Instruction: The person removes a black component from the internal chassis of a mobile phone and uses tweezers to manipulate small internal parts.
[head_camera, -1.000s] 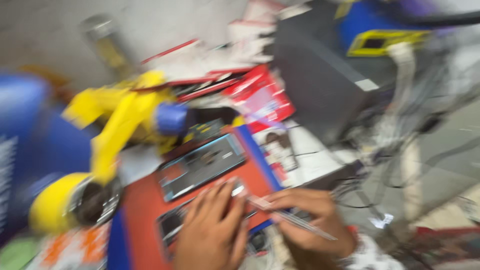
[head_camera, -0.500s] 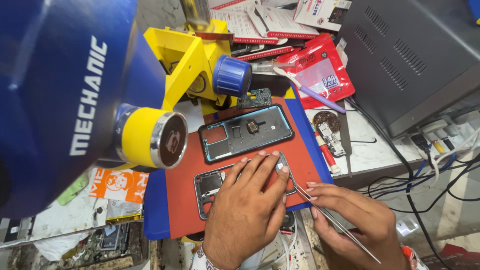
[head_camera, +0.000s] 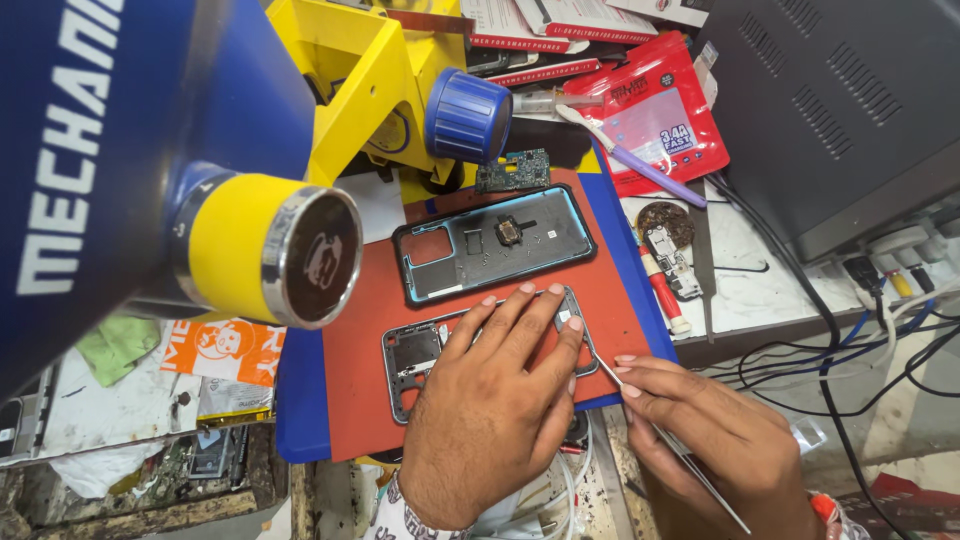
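Left hand (head_camera: 495, 400) flat, pressing phone frame (head_camera: 420, 355) onto red mat (head_camera: 360, 330); right hand (head_camera: 715, 440) pinches tweezers (head_camera: 670, 445), tip seemingly at frame's edge.

Single view, head-worn camera. It looks steeply down and slightly forward onto a workbench, at close range. A microscope (head_camera: 200, 190) head crowds the near left, almost against the lens. The red mat (head_camera: 370, 330) sits centre. Both hands enter from the near edge. A grey box (head_camera: 830, 110) fills the far right. No second view shares the scene.
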